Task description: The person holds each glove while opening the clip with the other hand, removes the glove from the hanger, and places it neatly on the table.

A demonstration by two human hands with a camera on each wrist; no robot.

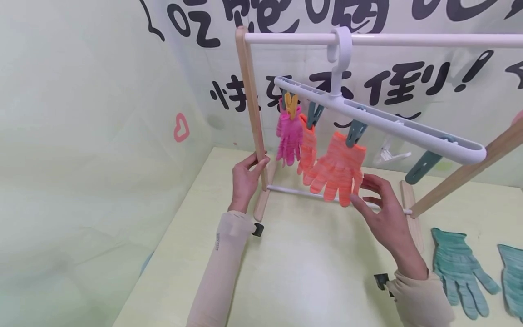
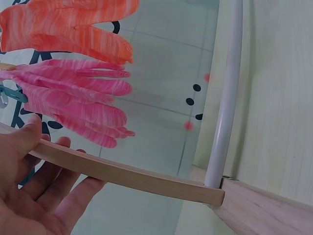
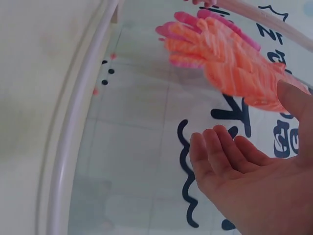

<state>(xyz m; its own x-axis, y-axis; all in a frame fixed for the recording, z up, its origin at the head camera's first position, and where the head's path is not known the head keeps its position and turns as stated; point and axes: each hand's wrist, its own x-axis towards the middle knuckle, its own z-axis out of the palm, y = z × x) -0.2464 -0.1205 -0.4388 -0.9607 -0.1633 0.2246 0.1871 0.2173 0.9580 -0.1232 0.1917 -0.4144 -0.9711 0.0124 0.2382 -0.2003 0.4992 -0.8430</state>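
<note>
My left hand holds the left wooden post of a drying rack, thumb on one side and fingers on the other, as the left wrist view shows. Just right of the hanging orange glove is my right hand, fingers loosely bent and nothing between them and the thumb. In the head view its thumb tip overlaps the glove's edge; whether they touch I cannot tell. A grey-white clip hanger hangs aslant from the top bar. Teal clips carry the orange gloves; a yellow clip holds pink gloves.
Two green gloves lie on the table at right, one green glove nearer the rack. An unused teal clip dangles at the hanger's near end. The lower bar joins the rack's feet. Behind stands a wall covering with black lettering.
</note>
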